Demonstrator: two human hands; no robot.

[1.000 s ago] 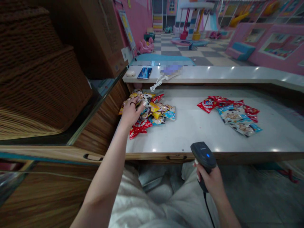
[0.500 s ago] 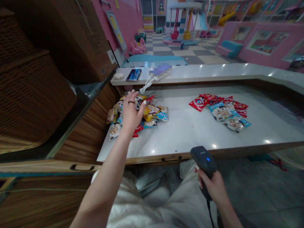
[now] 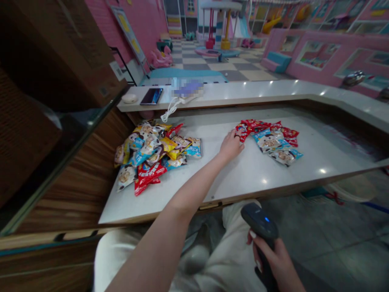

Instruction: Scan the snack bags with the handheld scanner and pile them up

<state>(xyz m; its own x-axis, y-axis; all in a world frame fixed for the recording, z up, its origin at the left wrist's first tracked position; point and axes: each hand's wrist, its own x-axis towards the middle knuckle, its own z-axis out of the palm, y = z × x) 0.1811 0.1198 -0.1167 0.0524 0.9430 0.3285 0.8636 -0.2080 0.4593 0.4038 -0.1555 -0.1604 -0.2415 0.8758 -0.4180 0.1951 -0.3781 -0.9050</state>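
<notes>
My left hand (image 3: 231, 146) reaches across the white counter (image 3: 231, 182), its fingertips pinching the end of a red snack packet (image 3: 242, 133). That packet lies at the edge of a smaller pile of red and pale blue snack packets (image 3: 270, 142). Further left sits a larger heap of mixed snack packets (image 3: 148, 154) in red, blue and yellow. My right hand (image 3: 272, 253) stays low near my lap, wrapped around a black corded handheld barcode scanner (image 3: 259, 221) with a small blue light.
A raised white ledge (image 3: 258, 90) behind the counter holds a phone (image 3: 151, 96), a small white object (image 3: 129, 98), a white cable (image 3: 170, 110) and a pixelated patch (image 3: 187, 88). Dark wicker and a cardboard box (image 3: 60, 52) stand at left, with a play area beyond.
My left hand has moved right from the larger heap to the smaller pile. The view has swung, showing more of the heap. The scanner stays in my right hand.
</notes>
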